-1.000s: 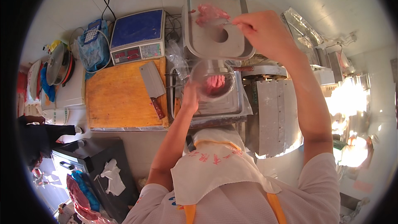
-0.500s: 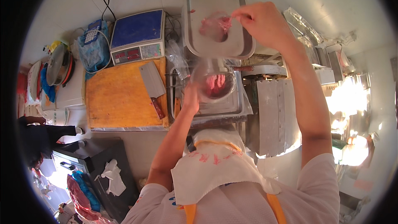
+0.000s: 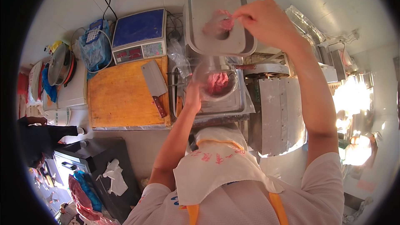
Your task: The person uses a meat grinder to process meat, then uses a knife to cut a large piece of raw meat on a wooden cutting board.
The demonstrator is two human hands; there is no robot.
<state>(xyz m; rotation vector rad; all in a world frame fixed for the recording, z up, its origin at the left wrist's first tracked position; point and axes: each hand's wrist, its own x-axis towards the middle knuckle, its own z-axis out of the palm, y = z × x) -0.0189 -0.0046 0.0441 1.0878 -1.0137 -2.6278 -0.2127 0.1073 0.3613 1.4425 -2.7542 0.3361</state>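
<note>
My right hand (image 3: 261, 23) pinches raw meat (image 3: 224, 23) over the hole in a steel tray (image 3: 199, 6) atop a machine. Below it, my left hand (image 3: 193, 93) grips a translucent plastic bag (image 3: 202, 79) at the machine's metal outlet (image 3: 217, 62); pink ground meat (image 3: 218, 83) shows inside. A second steel tray (image 3: 237, 109) lies beneath. Motion blurs the meat above and parts of the bag.
A cleaver (image 3: 154, 81) lies on the wooden board (image 3: 116, 96) left of me, near a scale (image 3: 137, 31), calculator (image 3: 93, 31) and lidded pan (image 3: 60, 64). Metal machinery (image 3: 275, 114) is at right. Another person (image 3: 35, 137) is at far left, by a dark cabinet (image 3: 89, 158).
My right hand has moved slightly up, and the meat in the upper tray has shifted down toward the hole. The ground meat in the bag looks bunched differently. My left hand stays about put.
</note>
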